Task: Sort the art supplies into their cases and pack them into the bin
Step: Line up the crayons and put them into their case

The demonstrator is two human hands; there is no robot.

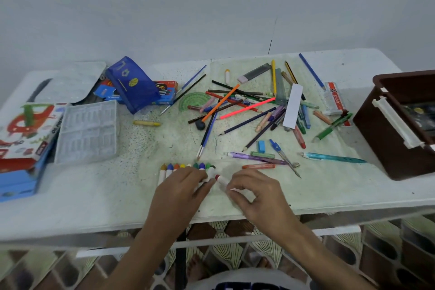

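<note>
With your left hand (182, 186) resting on the crayon row (186, 168) at lower center and your right hand (251, 192) pinching a red-tipped crayon (222, 179), sorting is early: the pile (259, 106), tray (88, 130) and bin (397, 125) await.

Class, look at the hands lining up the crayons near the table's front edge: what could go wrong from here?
1. The row of white-wrapped crayons lies near the table's front edge; a nudge from the left hand could roll some off.
2. The right hand pinches the red-tipped crayon by its end, so the grip may slip.
3. The loose yellow crayon lies apart and might be missed.
</note>
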